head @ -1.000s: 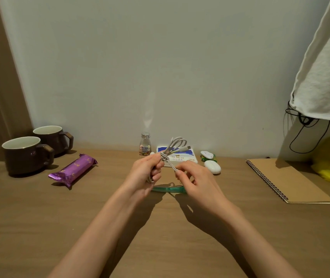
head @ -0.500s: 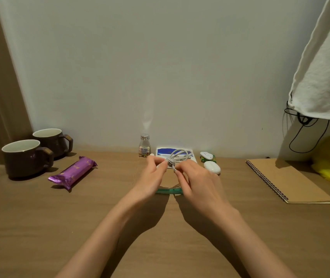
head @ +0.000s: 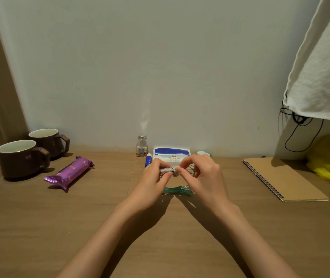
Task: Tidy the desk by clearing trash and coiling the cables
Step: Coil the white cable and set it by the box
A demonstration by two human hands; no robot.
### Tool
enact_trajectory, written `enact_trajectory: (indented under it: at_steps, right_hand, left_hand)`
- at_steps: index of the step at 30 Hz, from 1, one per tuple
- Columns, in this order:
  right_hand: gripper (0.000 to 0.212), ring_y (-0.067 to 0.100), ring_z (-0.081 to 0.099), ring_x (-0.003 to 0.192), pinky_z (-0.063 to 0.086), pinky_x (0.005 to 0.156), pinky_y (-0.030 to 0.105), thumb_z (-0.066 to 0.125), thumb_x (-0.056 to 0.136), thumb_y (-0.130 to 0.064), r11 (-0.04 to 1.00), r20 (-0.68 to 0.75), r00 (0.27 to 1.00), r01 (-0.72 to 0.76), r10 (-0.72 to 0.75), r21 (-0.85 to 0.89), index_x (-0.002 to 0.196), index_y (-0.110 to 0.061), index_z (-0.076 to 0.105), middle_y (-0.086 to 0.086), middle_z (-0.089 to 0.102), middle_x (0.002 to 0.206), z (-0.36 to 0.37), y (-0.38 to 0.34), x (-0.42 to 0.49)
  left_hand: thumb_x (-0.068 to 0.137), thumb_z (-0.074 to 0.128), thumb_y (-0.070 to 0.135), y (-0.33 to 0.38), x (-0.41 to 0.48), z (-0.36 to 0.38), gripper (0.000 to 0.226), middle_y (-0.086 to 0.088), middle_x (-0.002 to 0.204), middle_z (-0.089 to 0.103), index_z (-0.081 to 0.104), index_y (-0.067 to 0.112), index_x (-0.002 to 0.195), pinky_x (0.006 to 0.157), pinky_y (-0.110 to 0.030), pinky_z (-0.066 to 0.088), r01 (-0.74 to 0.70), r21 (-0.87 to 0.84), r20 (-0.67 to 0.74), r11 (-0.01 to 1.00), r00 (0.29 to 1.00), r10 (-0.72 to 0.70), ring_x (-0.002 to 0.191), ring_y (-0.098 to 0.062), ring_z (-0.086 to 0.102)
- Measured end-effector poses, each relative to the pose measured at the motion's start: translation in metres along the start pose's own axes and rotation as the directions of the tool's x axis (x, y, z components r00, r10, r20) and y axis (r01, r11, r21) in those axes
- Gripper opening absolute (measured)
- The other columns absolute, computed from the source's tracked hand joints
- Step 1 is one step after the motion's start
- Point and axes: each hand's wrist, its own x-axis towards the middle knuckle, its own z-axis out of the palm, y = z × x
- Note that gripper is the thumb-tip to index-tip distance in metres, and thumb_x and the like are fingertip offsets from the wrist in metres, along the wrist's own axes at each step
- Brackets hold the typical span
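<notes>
Cable coil (head: 168,169) near the desk's (head: 99,227) back edge: our left hand (head: 154,178) grips it, right hand (head: 202,175) pinches its end; let's wrap snugly.

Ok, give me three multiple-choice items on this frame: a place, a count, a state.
1. Where does the purple wrapper lie?
A. on the floor
B. on the desk, between the mugs and the left hand
C. inside a mug
2. How many mugs stand on the desk?
A. four
B. one
C. two
3. The grey cable is:
A. bundled, pinched by the left hand and right hand
B. lying stretched out flat
C. hanging off the desk edge

Answers: B, it lies right of the mugs and left of the hand; C, two brown mugs stand at the left; A, both hands' fingers close on the bundle.
</notes>
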Motion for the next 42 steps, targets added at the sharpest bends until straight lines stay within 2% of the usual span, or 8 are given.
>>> enact_trajectory:
  at_steps: [5,9,13,18,22,27,38,42]
  right_hand:
    - [0.021,0.009,0.055,0.101,0.034,0.086,0.009,0.074,0.08,-0.027,0.995,0.043,0.994,0.098,-0.098,0.007,0.101,-0.025,0.069,-0.01,0.069,0.101,0.003,0.003,0.0]
    - [0.042,0.013,0.056,0.107,0.044,0.089,0.023,0.081,0.072,-0.025,0.978,0.078,0.978,0.197,-0.192,-0.063,0.111,-0.023,0.066,-0.006,0.068,0.11,0.006,0.005,-0.001]
    - [0.042,0.018,0.06,0.106,0.045,0.088,0.029,0.082,0.07,-0.026,0.964,0.05,0.971,0.24,-0.235,-0.115,0.109,-0.02,0.066,-0.001,0.07,0.108,0.011,0.009,-0.003]
    - [0.026,0.01,0.063,0.098,0.05,0.081,0.025,0.077,0.076,-0.03,0.992,0.078,0.989,0.128,-0.126,-0.022,0.101,-0.024,0.07,-0.005,0.072,0.099,0.007,0.008,-0.003]
    - [0.022,-0.006,0.06,0.094,0.048,0.077,0.006,0.074,0.079,-0.034,0.985,0.156,0.987,-0.072,0.047,0.159,0.101,-0.029,0.069,-0.014,0.069,0.1,0.004,0.006,0.0]
    - [0.025,0.0,0.059,0.101,0.054,0.081,0.02,0.072,0.08,-0.036,0.963,0.328,0.938,-0.183,0.11,0.2,0.104,-0.033,0.065,-0.015,0.066,0.105,0.001,0.01,0.001]
    - [0.024,0.009,0.064,0.089,0.055,0.078,0.033,0.078,0.075,-0.029,0.989,0.249,0.96,-0.144,0.13,0.041,0.097,-0.025,0.069,-0.005,0.071,0.097,0.02,0.041,0.024]
    - [0.023,0.008,0.059,0.094,0.052,0.078,0.025,0.074,0.079,-0.031,0.989,0.307,0.94,-0.146,0.151,-0.037,0.101,-0.028,0.067,-0.007,0.068,0.104,0.036,0.047,0.028]
  left_hand:
    - [0.094,0.052,0.022,-0.001,0.003,-0.008,0.012,0.012,0.098,0.058,0.052,0.015,0.104,0.066,-0.012,0.046,0.119,-0.176,-0.051,0.977,0.99,-0.13,0.092,-0.001,0.056]
    - [0.094,0.052,0.023,-0.003,0.007,-0.014,0.005,0.004,0.094,0.061,0.054,0.02,0.097,0.06,-0.01,0.043,0.189,-0.277,-0.034,0.942,0.978,-0.206,0.078,0.0,0.054]
    - [0.094,0.052,0.025,-0.002,0.007,-0.014,0.01,0.005,0.096,0.062,0.054,0.02,0.102,0.06,-0.007,0.045,0.203,-0.284,0.048,0.937,0.979,-0.198,0.081,-0.002,0.056]
    - [0.093,0.054,0.025,-0.007,0.006,-0.01,0.018,0.003,0.114,0.061,0.057,0.017,0.109,0.067,-0.014,0.052,0.151,-0.285,0.112,0.947,0.986,-0.124,0.106,-0.01,0.059]
    - [0.091,0.057,0.024,-0.015,0.008,-0.009,0.018,0.003,0.115,0.062,0.06,0.018,0.107,0.08,-0.021,0.053,0.087,-0.271,0.087,0.959,0.994,-0.066,0.111,-0.011,0.058]
    - [0.091,0.056,0.023,-0.022,0.008,-0.008,0.017,0.001,0.123,0.059,0.059,0.018,0.108,0.088,-0.034,0.055,0.084,-0.277,0.137,0.957,0.989,-0.047,0.118,-0.015,0.055]
    - [0.092,0.051,0.042,-0.042,0.015,-0.005,0.039,0.014,0.132,0.048,0.048,0.037,0.131,0.101,-0.034,0.043,0.061,-0.036,-0.115,0.997,0.991,-0.064,0.124,-0.007,0.042]
    - [0.086,0.056,0.049,-0.048,0.017,0.002,0.052,0.018,0.139,0.042,0.046,0.038,0.135,0.107,-0.031,0.031,-0.009,0.184,-0.096,0.983,0.995,0.027,0.13,-0.002,0.031]
